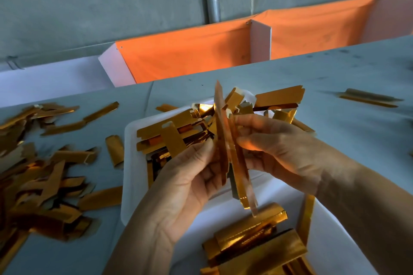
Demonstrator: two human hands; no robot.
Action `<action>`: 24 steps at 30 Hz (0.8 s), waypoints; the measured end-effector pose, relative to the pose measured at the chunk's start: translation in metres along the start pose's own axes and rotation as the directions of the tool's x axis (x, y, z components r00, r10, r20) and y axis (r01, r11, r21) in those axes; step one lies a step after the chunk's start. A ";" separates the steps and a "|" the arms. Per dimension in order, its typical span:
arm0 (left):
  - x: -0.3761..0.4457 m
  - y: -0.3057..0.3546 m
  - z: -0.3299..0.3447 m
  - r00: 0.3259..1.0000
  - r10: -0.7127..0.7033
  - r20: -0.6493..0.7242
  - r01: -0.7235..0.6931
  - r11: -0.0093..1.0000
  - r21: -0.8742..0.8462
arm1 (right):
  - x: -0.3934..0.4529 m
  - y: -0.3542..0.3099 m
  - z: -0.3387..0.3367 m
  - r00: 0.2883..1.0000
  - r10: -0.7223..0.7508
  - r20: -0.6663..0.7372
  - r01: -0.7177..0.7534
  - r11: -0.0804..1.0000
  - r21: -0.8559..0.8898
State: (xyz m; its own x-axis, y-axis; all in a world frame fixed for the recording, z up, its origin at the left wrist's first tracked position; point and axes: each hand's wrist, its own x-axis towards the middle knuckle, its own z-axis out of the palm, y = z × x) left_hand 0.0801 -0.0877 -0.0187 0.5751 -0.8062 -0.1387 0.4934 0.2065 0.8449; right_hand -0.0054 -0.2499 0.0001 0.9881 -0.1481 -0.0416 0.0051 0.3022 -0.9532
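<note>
In the head view, the left hand (pixel 185 185) is gripping a bundle of long, narrow gold foil card strips (pixel 237 169). Its fingers are curling round the near edge and the thumb is pressing on the side. The right hand (pixel 283 152) is pinching the same bundle from the opposite side with thumb and fingertips. The bundle is standing almost upright between the two hands, leaning slightly, and its ends are sticking out unevenly above and below them.

The work looks like gathering and squaring up strips. To do it well, the left hand should probably be loosening just enough for the strips to slide while the right is tapping the ends level, since the foil looks slippery and a slack grip risks fanning them out.

Below both hands a shallow white plastic tray (pixel 130 152) is sitting on the grey surface (pixel 335 69), holding a jumbled heap of gold card pieces (pixel 169 134) just beyond the fingertips. A stack of folded gold pieces (pixel 252 241) is lying under the right wrist. Well to the left of the left hand, a loose pile of gold offcuts (pixel 40 185) is spreading out. Beyond the hands, orange cloth bins (pixel 190 56) are lining the far edge.
</note>
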 end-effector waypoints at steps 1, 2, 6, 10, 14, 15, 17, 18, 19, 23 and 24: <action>0.000 0.000 0.000 1.000 0.002 0.006 -0.002 1.000 -0.001 | 0.000 0.000 0.000 1.000 -0.011 -0.010 0.010 1.000 -0.026; 0.000 0.000 -0.001 1.000 -0.008 0.025 0.008 1.000 -0.012 | 0.000 0.000 0.000 1.000 -0.017 -0.007 0.017 0.999 -0.048; 0.000 0.000 -0.004 0.996 -0.059 0.065 0.061 0.997 -0.037 | 0.000 0.002 0.002 0.999 -0.017 0.029 0.018 0.999 -0.035; 0.000 0.001 -0.009 0.987 -0.103 0.125 0.121 0.981 -0.150 | 0.001 0.001 0.002 0.991 -0.023 0.131 0.004 0.990 0.141; -0.002 0.003 -0.008 0.983 -0.058 0.176 0.106 0.954 -0.280 | 0.003 -0.002 0.001 0.979 -0.041 0.198 -0.002 0.977 0.211; -0.001 0.003 -0.008 0.987 -0.043 0.153 0.083 0.959 -0.271 | 0.004 -0.001 0.001 0.983 -0.040 0.177 0.001 0.976 0.218; 0.000 0.001 -0.006 0.997 0.003 0.080 0.011 0.985 -0.170 | 0.005 0.001 0.000 0.996 -0.032 0.086 0.016 0.983 0.183; 0.000 0.000 -0.006 0.998 0.034 0.047 -0.028 0.994 -0.110 | 0.005 0.002 0.000 0.999 -0.032 0.031 0.027 0.987 0.155; 0.001 -0.001 -0.005 0.998 0.062 0.022 -0.061 0.996 -0.058 | 0.005 0.002 0.000 0.999 -0.038 -0.014 0.039 0.991 0.127; 0.002 -0.002 0.000 0.977 0.209 -0.036 -0.195 0.953 0.234 | 0.003 0.001 0.004 0.983 -0.053 -0.175 0.056 0.998 0.012; 0.002 -0.003 0.001 0.963 0.262 -0.059 -0.227 0.913 0.340 | 0.003 0.003 0.005 0.972 -0.060 -0.228 0.048 0.997 -0.057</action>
State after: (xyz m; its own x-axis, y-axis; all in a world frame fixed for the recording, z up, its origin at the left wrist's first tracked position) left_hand 0.0789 -0.0903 -0.0212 0.7217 -0.6898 0.0570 0.0977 0.1831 0.9782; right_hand -0.0015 -0.2444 -0.0012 0.9250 -0.3765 -0.0518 0.0435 0.2402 -0.9697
